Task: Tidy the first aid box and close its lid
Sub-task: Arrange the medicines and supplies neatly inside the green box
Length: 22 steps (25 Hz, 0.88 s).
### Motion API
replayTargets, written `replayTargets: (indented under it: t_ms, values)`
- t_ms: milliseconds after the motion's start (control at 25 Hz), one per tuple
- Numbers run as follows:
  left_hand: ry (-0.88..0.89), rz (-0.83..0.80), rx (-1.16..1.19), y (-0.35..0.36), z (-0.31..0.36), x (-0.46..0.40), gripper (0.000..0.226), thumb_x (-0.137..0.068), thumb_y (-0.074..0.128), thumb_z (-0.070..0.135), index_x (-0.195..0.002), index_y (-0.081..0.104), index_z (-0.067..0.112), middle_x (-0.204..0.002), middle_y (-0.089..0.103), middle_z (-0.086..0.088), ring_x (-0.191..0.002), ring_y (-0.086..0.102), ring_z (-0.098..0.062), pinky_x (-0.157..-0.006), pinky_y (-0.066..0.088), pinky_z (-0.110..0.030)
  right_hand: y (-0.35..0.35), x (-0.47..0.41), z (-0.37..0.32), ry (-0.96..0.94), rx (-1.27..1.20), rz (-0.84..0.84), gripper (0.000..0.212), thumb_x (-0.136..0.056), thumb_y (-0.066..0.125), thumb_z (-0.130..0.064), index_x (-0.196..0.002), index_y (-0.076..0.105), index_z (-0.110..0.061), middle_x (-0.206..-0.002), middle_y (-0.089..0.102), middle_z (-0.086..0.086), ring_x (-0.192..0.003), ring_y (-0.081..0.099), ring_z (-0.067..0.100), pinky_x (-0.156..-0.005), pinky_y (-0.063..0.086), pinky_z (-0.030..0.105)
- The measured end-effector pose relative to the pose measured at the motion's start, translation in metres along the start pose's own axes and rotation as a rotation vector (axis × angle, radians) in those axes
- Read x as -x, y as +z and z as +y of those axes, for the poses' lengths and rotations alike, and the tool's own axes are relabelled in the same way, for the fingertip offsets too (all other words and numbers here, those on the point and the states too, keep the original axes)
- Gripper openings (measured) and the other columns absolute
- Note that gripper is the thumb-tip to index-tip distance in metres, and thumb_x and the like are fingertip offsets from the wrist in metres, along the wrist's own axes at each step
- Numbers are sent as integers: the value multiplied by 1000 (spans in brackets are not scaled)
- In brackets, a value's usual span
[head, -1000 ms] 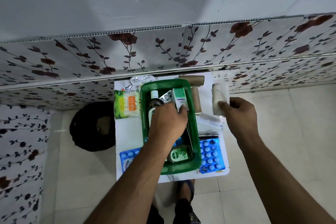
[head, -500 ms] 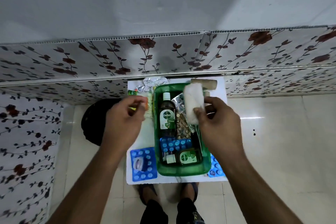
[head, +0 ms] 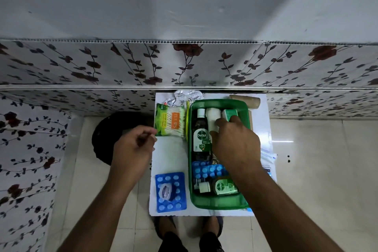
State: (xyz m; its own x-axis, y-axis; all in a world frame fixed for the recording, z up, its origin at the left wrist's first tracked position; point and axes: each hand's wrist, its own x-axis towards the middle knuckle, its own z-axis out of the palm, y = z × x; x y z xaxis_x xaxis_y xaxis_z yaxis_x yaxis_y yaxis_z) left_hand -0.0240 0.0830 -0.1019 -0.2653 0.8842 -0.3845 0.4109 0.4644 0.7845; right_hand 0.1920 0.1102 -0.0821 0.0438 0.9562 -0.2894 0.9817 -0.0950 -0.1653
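Note:
The green first aid box [head: 219, 203] stands open on a small white table [head: 171, 155]. Inside lie a large Dettol bottle [head: 201, 135], a white bandage roll [head: 212, 115], a green carton [head: 229, 113], a blue blister pack [head: 206, 171] and a small Dettol bottle [head: 223, 186]. My right hand [head: 235, 145] reaches into the box, thumb and fingers around the lower end of the white roll. My left hand [head: 133, 147] hovers at the table's left edge, loosely curled and holding nothing, its fingertips near a corner of the cotton bud pack [head: 170, 121].
On the table outside the box lie a blue blister pack with a small round tin on it [head: 169, 191], crumpled foil [head: 186, 95], a brown roll [head: 245, 101] and plastic packets [head: 268, 157]. A black bin [head: 102, 137] stands on the floor at left. A flowered wall runs behind.
My right hand has carried the white roll from the table's right side into the box and laid it beside the Dettol bottle. My left hand has left the box and moved left.

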Motion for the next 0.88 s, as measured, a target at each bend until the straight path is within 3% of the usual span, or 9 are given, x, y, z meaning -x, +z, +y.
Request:
replayTargets:
  t_ms: [120,240,320,400,560,720,880]
  values:
    - [43,-36,-15,1,6,-9,21,-88,63,11,-87,69,31,-83,72,4,-72,68,-11,-63,56,-25,-22,-1,12,-1,-168,176,26,-92,54,-34,-112,67,-24,-96,68,3,-75,67,26,-62,47,29]
    - [86,-205,-206,-1,2,4,17,-80,72,16,-85,66,31,-78,67,6,-69,64,-11,-63,53,-24,-45,3,49,296,-520,433,21,-89,57,-31,-102,71,-21,-81,67,-4,-71,63,21,-63,38,27]
    - [100,-371,-430,-6,-15,32,25,-74,77,26,-93,63,34,-89,60,11,-77,60,-7,-71,52,-29,-30,5,76,466,-561,310,24,-89,59,-31,-107,70,-20,-87,69,1,-81,65,25,-69,38,28]
    - [121,-465,-604,-8,-30,55,41,-71,76,34,-108,59,37,-103,53,13,-93,57,-7,-78,50,-33,-11,-3,90,491,-528,96,35,-88,62,-36,-118,66,-19,-99,72,6,-98,66,30,-80,44,32]
    - [177,-444,-712,0,-39,59,56,-68,78,33,-120,56,37,-112,50,10,-106,51,-12,-80,50,-32,10,-31,97,472,-571,-65,50,-85,64,-47,-123,66,-16,-116,72,9,-109,65,30,-95,49,36]
    - [212,-454,-732,7,-48,62,52,-71,76,26,-121,62,30,-110,53,7,-106,55,-16,-83,49,-31,22,-35,97,447,-572,-79,43,-84,62,-47,-114,72,-17,-110,74,6,-103,66,27,-83,49,31]
    - [228,-383,-694,-1,-38,67,42,-69,77,30,-110,69,26,-99,57,10,-92,61,-14,-73,47,-24,17,-37,91,392,-640,-118,26,-84,62,-34,-79,77,-13,-81,74,9,-83,67,29,-72,48,32]
